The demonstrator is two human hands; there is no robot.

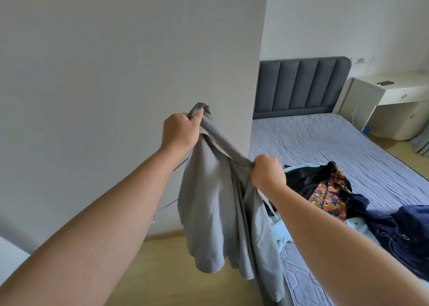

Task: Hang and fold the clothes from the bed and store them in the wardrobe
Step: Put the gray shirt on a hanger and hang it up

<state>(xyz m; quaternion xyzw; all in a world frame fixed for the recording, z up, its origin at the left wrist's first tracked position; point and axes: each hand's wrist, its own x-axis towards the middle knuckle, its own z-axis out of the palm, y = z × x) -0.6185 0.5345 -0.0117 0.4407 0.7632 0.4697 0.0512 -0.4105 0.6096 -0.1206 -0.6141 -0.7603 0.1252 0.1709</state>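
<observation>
Grey cloth was bunched inside the curled fingers of both hands. The left hand [180, 131] gripped one end of the grey garment [209, 203] held high, and the right hand [267, 173] gripped it lower, with a taut band of fabric between them. The rest hung loose above the wooden floor [174, 271], just beside the bed [325, 143]. On the mattress behind lay a heap: a navy garment [383, 224], a patterned shirt [329, 194] and a light blue garment [282, 233]. Further off stood a padded headboard [299, 87] and a white desk [394, 94].
</observation>
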